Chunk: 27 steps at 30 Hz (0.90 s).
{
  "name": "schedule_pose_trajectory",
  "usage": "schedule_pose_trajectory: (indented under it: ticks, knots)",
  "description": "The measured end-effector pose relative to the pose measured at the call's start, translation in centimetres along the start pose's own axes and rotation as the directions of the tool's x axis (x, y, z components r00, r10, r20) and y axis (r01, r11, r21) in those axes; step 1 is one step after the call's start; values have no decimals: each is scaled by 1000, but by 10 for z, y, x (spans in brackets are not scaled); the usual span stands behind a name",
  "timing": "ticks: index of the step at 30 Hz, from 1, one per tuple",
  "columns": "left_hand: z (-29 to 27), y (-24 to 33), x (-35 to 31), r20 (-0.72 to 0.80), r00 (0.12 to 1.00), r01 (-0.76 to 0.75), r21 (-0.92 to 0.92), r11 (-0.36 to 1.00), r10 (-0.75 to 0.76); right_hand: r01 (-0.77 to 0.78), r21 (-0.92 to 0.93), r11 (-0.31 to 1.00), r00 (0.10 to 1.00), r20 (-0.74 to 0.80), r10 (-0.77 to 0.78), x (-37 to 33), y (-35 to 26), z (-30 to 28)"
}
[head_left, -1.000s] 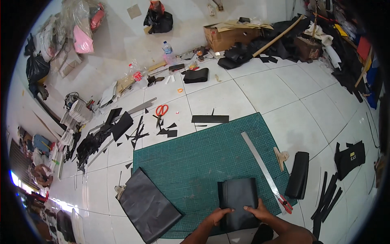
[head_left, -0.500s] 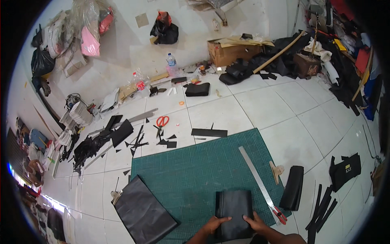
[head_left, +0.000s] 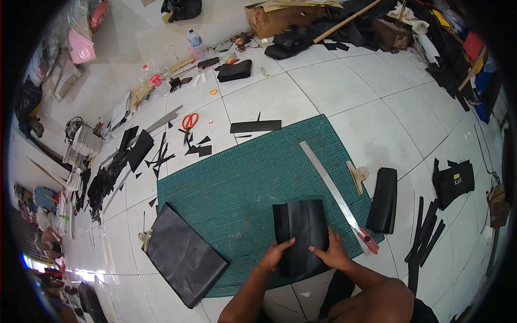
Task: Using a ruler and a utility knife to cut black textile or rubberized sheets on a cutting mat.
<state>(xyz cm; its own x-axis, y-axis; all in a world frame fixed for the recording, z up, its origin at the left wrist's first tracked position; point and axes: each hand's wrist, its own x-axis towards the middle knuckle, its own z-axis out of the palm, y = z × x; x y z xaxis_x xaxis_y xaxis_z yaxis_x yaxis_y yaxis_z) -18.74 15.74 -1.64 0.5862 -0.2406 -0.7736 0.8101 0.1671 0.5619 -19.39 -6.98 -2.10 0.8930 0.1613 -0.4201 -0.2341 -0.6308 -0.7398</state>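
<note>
"Two hands are on the black stack, one at each side. Are they really gripping it?"

"Yes, both are closed on it. The left hand has its thumb on top at the left edge, and the right hand does the same at the right. Most of the other fingers are hidden beneath or behind the sides."

"And where is the stack?"

"Over the near edge of the green cutting mat, right of its middle. Whether it rests there or is held just above, I can't tell. Nor can I count its layers; dark on dark, they merge, apart from a strip showing along the left."

"What about the arms?"

"The left forearm is cut off by the lower edge. The right one runs into a rounded bare shape; elbow or knee, I can't say."

"Anything else covered up?"

"A red-handled tool lies across the lower end of the steel ruler, hiding part of it. The large black sheet covers the mat's left corner, a clip on its edge."

"And farther off?"

"The scrap pile is a dark tangle, and the hanging black bag is cropped at the top."
</note>
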Motion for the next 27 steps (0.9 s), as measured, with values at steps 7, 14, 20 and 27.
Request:
schedule_pose_trajectory:
  ticks: [7,14,20,27]
  knots:
    - [13,15,-7,-42,999,-12,197,980,21,37,-11,999,999,-6,-37,-1,0,-2]
    - [-11,-27,25,-92,994,-49,38,998,52,-10,91,996,1000,18,8,-2,10,-5]
    - [3,-2,-7,105,994,67,-253,965,-41,-391,726,565,896,441,53,-17,58,-5]
    - [-2,-20,16,72,996,58,-214,975,-43,-484,644,593,866,449,220,-26,64,3]
